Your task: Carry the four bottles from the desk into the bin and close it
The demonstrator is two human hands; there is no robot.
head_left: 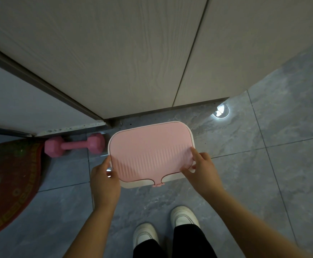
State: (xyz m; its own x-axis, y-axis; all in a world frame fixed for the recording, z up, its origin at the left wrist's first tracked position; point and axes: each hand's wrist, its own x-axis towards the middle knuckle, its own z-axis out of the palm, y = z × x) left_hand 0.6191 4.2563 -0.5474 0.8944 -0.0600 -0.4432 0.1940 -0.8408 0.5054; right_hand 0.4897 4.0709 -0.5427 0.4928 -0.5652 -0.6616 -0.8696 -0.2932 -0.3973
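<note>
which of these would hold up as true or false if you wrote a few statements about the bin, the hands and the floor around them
1. The pink ribbed lid lies over the white bin. True.
2. Both hands are at the lid: the left hand at its left edge, the right hand at its right front corner. True.
3. A plastic bottle is gripped in the right hand. False: no bottle is in view.
4. A pink dumbbell lies on the grey tiled floor to the left of the bin. True.
5. The red patterned mat lies to the right of the bin. False: it is at the far left.
6. The person wears black shoes. False: the shoes are white.
</note>
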